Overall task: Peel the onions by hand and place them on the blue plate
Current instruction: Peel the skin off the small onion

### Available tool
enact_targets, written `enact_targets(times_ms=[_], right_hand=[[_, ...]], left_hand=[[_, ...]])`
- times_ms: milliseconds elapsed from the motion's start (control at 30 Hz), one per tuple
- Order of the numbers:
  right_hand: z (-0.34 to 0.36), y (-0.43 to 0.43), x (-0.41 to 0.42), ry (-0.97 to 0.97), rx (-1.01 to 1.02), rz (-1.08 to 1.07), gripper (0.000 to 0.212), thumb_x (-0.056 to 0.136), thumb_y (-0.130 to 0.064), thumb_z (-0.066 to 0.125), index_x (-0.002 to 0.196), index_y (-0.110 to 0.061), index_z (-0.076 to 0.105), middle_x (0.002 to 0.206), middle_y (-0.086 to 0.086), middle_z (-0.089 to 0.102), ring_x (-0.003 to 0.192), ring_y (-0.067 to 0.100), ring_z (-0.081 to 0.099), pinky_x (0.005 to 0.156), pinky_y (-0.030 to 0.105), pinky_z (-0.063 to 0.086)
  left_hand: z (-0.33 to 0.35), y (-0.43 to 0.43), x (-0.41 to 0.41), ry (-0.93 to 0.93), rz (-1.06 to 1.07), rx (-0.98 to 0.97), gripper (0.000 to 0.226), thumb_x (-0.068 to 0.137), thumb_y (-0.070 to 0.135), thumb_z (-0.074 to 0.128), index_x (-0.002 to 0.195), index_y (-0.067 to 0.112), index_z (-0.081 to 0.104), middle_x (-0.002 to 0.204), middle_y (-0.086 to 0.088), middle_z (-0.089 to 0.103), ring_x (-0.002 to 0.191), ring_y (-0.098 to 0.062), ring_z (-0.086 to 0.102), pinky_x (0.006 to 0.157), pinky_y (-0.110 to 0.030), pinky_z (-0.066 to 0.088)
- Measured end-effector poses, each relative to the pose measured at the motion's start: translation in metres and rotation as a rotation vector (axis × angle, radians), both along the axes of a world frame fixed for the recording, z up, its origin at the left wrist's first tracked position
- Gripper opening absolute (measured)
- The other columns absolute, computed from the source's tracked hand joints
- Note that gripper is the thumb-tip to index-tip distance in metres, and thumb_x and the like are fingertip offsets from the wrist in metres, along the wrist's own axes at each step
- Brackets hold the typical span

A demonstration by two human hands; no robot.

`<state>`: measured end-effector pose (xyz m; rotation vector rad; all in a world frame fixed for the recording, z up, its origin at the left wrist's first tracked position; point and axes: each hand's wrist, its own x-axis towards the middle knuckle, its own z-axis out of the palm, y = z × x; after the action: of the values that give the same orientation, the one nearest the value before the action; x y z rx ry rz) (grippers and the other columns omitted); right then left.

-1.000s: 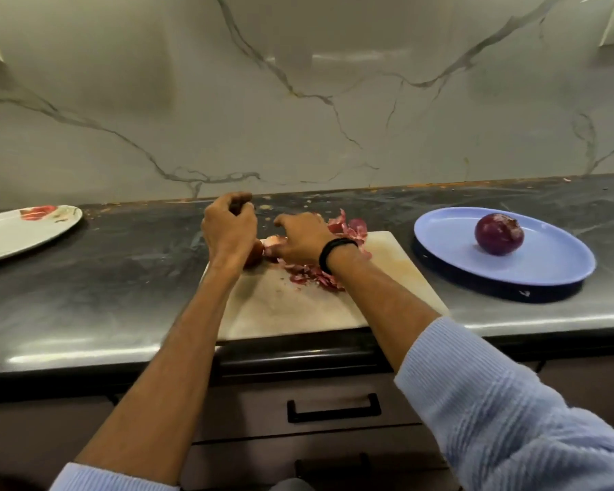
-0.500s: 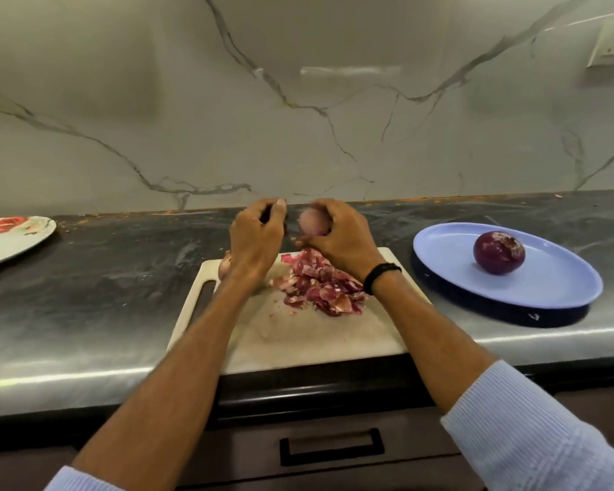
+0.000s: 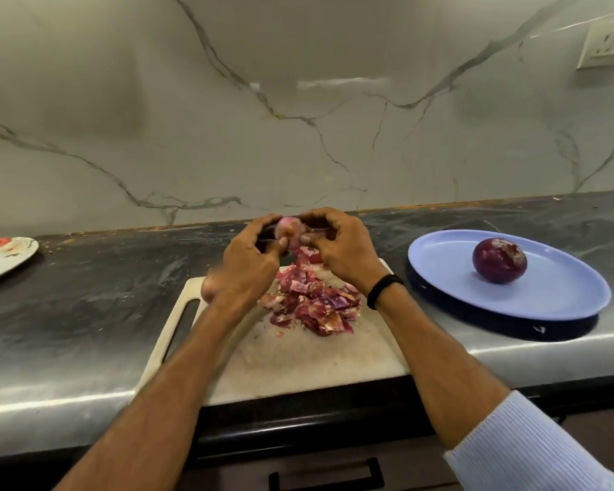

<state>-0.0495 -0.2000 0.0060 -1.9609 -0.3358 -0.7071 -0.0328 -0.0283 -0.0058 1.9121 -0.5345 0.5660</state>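
Note:
A small pale pink onion [image 3: 288,229] is held above the far end of the white cutting board [image 3: 291,356]. My left hand [image 3: 250,258] and my right hand [image 3: 341,248] both curl round it, fingertips on its skin. A heap of red onion peels [image 3: 311,303] lies on the board under the hands. Another onion [image 3: 209,288] peeks out on the board, mostly hidden behind my left wrist. To the right, the blue plate [image 3: 546,295] carries one peeled dark purple onion [image 3: 499,260].
A white plate with a red pattern [image 3: 4,255] sits at the far left of the dark counter. The marble wall rises right behind the board, with a socket [image 3: 603,46] at upper right. A drawer handle [image 3: 325,473] shows below the counter edge.
The right hand lifted the small onion off the board. The left hand then closed in on it, so both hands now hold it together. The camera view tilted down.

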Motion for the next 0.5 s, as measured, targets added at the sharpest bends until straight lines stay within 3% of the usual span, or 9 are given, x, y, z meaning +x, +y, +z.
enact_targets(times_ms=[167,300,400,500], right_hand=[[-0.0032,-0.0008,-0.0018,0.007,0.137,0.007,0.009,0.086,0.004,0.071,0.091,-0.004,0.072,0.089,0.008,0.073,0.084,0.017,0.072,0.076,0.037,0.062],[-0.0053,0.002,-0.0025,0.005,0.043,-0.021,0.01,0.088,0.003,0.066,0.087,-0.006,0.067,0.086,0.004,0.071,0.082,0.013,0.07,0.073,0.029,0.061],[-0.0047,0.0013,-0.0044,-0.002,-0.003,-0.049,0.013,0.089,0.007,0.061,0.087,-0.006,0.063,0.086,0.003,0.07,0.078,0.009,0.068,0.068,0.02,0.057],[-0.0057,-0.0009,-0.0035,0.004,0.009,-0.074,0.019,0.088,0.011,0.057,0.09,-0.006,0.064,0.086,0.003,0.071,0.079,0.012,0.071,0.069,0.028,0.061]], left_hand=[[-0.0045,-0.0004,-0.0001,-0.009,-0.004,0.062,0.041,0.096,0.016,0.069,0.136,0.021,0.06,0.127,0.0,0.065,0.11,-0.016,0.065,0.095,-0.043,0.058],[-0.0066,-0.0033,0.0006,-0.034,0.0,0.107,0.049,0.091,0.024,0.075,0.137,0.022,0.058,0.129,-0.003,0.059,0.112,-0.02,0.062,0.098,-0.037,0.055],[-0.0075,-0.0053,0.0016,-0.033,-0.011,0.084,0.047,0.09,0.02,0.076,0.133,0.026,0.058,0.125,0.0,0.061,0.111,-0.019,0.063,0.097,-0.042,0.056],[-0.0041,-0.005,0.0006,-0.041,-0.006,0.017,0.046,0.09,0.016,0.075,0.132,0.02,0.057,0.123,0.002,0.061,0.109,-0.017,0.063,0.095,-0.041,0.058]])
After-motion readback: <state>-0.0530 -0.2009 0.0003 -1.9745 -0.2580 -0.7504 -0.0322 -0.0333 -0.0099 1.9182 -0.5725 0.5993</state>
